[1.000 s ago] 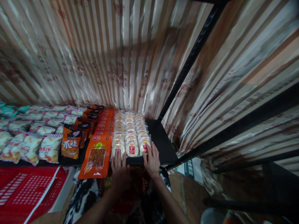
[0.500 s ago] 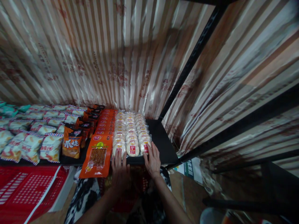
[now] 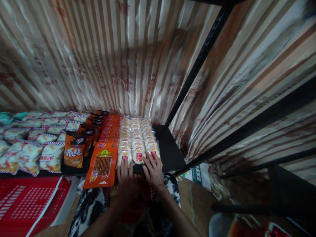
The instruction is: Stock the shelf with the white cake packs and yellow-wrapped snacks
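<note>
Three rows of round white crackers in clear wrappers lie overlapping on a black shelf. My left hand rests its outstretched fingertips on the front pack of the left row. Fingers spread, my right hand touches the front pack of the right row, beside the middle one. Neither hand grips anything. Just left of the crackers, orange packets of brown sticks lie in an overlapping row, the front one sticking out past the shelf edge.
Orange-brown snack bags and several rows of pale snack bags fill the shelf's left part. A red basket stands below. Black metal posts and striped sheeting bound the shelf behind and at right.
My right hand has shifted left from the outer side of the right row onto its front, fingers more spread. My left hand stays on the left row. The view has moved slightly.
</note>
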Motion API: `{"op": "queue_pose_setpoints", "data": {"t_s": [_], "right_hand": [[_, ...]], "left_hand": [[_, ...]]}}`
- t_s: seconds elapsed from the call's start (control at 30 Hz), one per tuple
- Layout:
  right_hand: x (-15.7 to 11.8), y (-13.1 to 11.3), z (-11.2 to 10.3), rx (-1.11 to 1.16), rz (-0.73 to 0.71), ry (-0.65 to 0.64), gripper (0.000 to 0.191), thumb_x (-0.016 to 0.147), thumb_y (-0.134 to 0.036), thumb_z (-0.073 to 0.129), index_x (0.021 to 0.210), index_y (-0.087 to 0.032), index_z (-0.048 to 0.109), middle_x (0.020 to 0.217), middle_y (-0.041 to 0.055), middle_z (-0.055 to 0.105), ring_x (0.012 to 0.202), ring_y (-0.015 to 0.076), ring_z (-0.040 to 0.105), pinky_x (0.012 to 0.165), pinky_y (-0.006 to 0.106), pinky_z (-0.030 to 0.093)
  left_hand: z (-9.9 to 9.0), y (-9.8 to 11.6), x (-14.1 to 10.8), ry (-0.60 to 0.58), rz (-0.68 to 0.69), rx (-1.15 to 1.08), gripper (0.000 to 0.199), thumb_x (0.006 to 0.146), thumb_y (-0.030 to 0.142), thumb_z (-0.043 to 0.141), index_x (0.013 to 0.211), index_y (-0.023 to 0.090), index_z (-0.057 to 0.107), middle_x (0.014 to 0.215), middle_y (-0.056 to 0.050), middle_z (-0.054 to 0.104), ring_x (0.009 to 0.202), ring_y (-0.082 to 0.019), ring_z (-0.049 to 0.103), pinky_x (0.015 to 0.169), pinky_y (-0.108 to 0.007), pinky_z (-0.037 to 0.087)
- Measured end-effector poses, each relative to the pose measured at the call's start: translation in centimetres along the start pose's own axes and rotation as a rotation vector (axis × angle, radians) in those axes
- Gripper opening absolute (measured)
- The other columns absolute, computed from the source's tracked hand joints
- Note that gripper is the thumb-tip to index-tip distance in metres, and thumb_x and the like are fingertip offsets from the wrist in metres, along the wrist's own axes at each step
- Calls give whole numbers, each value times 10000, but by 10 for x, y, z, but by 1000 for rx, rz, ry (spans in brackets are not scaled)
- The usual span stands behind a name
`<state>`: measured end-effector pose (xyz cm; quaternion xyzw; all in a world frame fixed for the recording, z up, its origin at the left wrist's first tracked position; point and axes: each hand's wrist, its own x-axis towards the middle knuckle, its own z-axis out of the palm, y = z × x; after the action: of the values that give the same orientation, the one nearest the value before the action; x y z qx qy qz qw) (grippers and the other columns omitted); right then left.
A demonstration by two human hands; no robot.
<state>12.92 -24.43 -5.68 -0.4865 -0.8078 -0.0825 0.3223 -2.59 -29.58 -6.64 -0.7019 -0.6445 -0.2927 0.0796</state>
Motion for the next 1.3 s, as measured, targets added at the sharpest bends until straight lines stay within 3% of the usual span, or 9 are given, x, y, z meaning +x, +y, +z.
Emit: {"op": "queue_pose_setpoints", "data": {"t_s": [0.37,0.77,0.83,0.97,1.03,1.17,1.3], "right_hand": [[2,-11,11,-39,-17,-29,314,887,-272,483,1173,-217,601,1331,67,527,1330,295,278,1025,530,318],[3,-6,8,-7,5,-36,372,895,-239,453,1259,-245,534,1395,61,456,1343,288,261,1009,503,352],[5,0,8,14,70,17,393,912,-234,414,1296,-235,496,1424,80,413,1342,274,271,1010,490,355],[13,21,13,14,332,168,457,937,-300,349,1377,-182,385,1447,141,359,1339,282,276,1007,522,345],[19,31,14,-8,403,183,489,937,-344,345,1399,-182,350,1456,148,341,1343,294,265,1000,535,347],[31,43,9,-82,343,107,503,924,-369,377,1404,-219,349,1491,129,284,1362,307,231,990,534,360],[45,49,4,-152,230,15,470,910,-370,423,1362,-241,422,1490,104,300,1360,313,241,977,511,383]], "left_hand": [[10,-8,3,18,8,30,470,856,182,417,1312,73,445,1435,-199,360,1362,-292,269,1053,-504,330],[8,-5,6,58,17,79,448,849,182,425,1276,67,496,1383,-191,440,1346,-295,303,1055,-509,320],[5,-4,9,60,40,81,443,851,207,434,1270,82,509,1385,-181,443,1352,-306,289,1064,-539,291],[4,-4,18,52,66,96,431,855,232,450,1271,149,527,1393,-163,439,1363,-320,260,1062,-575,269],[7,-5,24,50,79,101,459,849,224,463,1306,200,496,1420,-146,406,1366,-323,251,1053,-575,282],[15,-6,40,68,173,99,530,830,184,484,1346,296,435,1460,-93,357,1376,-319,228,1041,-559,307],[20,-3,60,93,221,104,524,828,220,507,1338,321,442,1447,-82,381,1366,-319,257,1036,-557,305]]}}
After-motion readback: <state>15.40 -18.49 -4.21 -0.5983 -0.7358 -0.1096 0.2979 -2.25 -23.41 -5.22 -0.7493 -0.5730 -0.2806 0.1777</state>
